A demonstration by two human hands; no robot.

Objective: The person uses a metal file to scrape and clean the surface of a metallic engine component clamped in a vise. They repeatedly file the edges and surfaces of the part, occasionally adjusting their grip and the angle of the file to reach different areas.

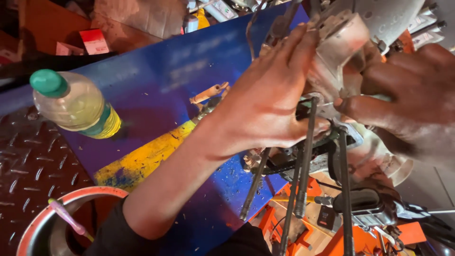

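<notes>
My left hand (265, 102) grips the side of a greasy pale metal engine part (341, 42) held above a blue and yellow board (156, 90). My right hand (407, 90) comes in from the right and pinches the same part at its lower edge, fingertips near a small fitting. Several long dark threaded rods (305, 156) stick down out of the part toward me. The part's underside is hidden behind my hands.
A plastic bottle (76, 104) of yellowish liquid with a green cap stands at the left. A round metal bowl (47, 227) with a red rim sits at the lower left on diamond plate (28, 161). Orange machine pieces (303, 223) lie below the rods.
</notes>
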